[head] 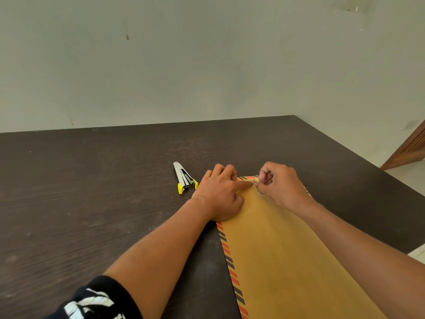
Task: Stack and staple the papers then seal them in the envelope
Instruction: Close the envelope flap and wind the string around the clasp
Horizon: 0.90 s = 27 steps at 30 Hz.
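Pale green walls stand behind one dark wood-grain counter (92,203), which fills most of our view. On it, under both our hands, lies one large brown envelope (276,249) with orange and dark stripes along its edges; it runs from the near edge of the view up to our fingers. Papers do not show, so we cannot tell whether they are inside. Our left hand (220,194) lies flat on the envelope's far left part, forefinger stretched out and pressing just beside the small round clasp (254,181) near the top edge. Our right hand (279,184) is curled closed, thumb and fingers pinching a thin string at that clasp. One stapler (185,178), silver with yellow ends, rests on the counter just left of our left hand, apart from it. One dark patterned sleeve (96,300) covers our left upper arm.
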Available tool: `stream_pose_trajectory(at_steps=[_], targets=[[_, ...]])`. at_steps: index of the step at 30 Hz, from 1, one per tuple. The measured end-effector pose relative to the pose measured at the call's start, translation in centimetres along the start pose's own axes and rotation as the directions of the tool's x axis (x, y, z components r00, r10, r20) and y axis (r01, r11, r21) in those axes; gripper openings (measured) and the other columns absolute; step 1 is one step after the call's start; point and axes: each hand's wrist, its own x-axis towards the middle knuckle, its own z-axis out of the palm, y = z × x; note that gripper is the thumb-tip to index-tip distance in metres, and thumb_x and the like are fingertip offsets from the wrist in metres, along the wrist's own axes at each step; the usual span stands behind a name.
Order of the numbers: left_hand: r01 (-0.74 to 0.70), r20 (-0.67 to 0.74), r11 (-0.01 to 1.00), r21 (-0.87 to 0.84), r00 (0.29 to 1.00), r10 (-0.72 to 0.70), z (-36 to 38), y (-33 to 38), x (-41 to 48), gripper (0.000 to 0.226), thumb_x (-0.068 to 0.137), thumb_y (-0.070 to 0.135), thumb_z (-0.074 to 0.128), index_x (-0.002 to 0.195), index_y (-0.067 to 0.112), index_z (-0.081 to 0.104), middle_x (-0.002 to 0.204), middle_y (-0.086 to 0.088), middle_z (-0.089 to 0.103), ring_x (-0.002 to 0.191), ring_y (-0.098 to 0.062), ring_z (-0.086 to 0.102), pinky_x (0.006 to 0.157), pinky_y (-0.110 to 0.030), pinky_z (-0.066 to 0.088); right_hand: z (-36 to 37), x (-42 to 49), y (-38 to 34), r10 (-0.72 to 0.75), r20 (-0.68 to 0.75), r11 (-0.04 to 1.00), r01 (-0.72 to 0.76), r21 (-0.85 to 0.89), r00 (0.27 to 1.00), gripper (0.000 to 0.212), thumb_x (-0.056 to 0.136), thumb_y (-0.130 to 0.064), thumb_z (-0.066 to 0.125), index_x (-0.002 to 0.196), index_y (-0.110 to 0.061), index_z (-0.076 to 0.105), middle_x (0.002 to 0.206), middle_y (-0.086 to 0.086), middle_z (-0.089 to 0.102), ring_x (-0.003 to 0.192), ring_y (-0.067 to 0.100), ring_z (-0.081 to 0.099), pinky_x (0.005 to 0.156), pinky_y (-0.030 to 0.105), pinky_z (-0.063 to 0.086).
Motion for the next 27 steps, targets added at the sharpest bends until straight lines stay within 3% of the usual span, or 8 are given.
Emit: stream_pose_trajectory(at_steps=[5,13,16,21,23,27], targets=[[0.039,-0.023,0.999,-0.009,0.999,-0.039,0.1,0.2,0.1,0.059,0.089,0.045,0.043,0.145,0.029,0.042,0.128,0.001,0.045,0.117,-0.021,0.038,0.098,-0.038,0.039,-0.3,-0.2,0.3,-0.019,0.014,1.000,0.019,0.006,1.000,0.025,0.075,0.001,0.074,0.071,-0.018,0.058,0.060,-0.007,0.060,0.050,0.000,0.052,0.053,0.012,0.042],[0.040,-0.025,0.999,-0.014,0.999,-0.040,0.3,0.1,0.2,0.059,0.089,0.046,0.042,0.146,0.030,0.041,0.129,0.002,0.045,0.119,-0.020,0.038,0.100,-0.036,0.038,-1.0,-0.1,1.7,0.041,-0.029,0.999,-0.041,0.014,0.999,0.014,0.076,-0.009,0.074,0.075,-0.018,0.063,0.064,-0.008,0.063,0.054,0.003,0.052,0.059,0.024,0.045],[0.045,-0.023,0.999,-0.018,0.999,-0.045,0.3,0.1,0.2,0.057,0.089,0.045,0.042,0.145,0.030,0.043,0.129,0.003,0.045,0.119,-0.019,0.039,0.100,-0.035,0.038,-1.5,0.4,2.6,0.054,-0.077,0.998,-0.057,-0.035,0.996,0.011,0.079,-0.011,0.072,0.082,-0.017,0.064,0.081,-0.004,0.067,0.069,0.006,0.057,0.064,0.023,0.043],[0.050,-0.043,0.998,-0.031,0.998,-0.052,0.3,0.2,0.0,0.055,0.091,0.043,0.041,0.145,0.031,0.045,0.129,0.004,0.046,0.116,-0.017,0.041,0.098,-0.033,0.039,-2.3,0.7,4.0,0.142,-0.045,0.966,-0.148,-0.211,0.989,0.017,0.082,-0.024,0.072,0.098,-0.024,0.066,0.104,0.002,0.061,0.107,0.027,0.055,0.091,0.043,0.048],[0.044,-0.040,0.999,-0.017,0.998,-0.045,0.2,0.3,0.0,0.056,0.093,0.043,0.039,0.148,0.035,0.040,0.128,0.003,0.045,0.116,-0.018,0.041,0.097,-0.033,0.038,-2.4,0.3,3.8,0.133,-0.032,0.962,-0.137,-0.237,0.991,0.020,0.085,-0.026,0.071,0.105,-0.025,0.067,0.109,0.002,0.059,0.112,0.028,0.051,0.096,0.046,0.046],[0.032,-0.028,0.999,0.013,0.999,-0.031,0.0,0.3,-0.2,0.051,0.096,0.043,0.038,0.146,0.040,0.044,0.124,0.003,0.044,0.114,-0.018,0.040,0.096,-0.035,0.038,-1.4,-0.5,2.5,0.019,0.010,0.973,-0.016,-0.229,1.000,0.012,0.088,-0.027,0.069,0.099,-0.027,0.068,0.104,-0.002,0.058,0.108,0.023,0.050,0.093,0.043,0.046]])
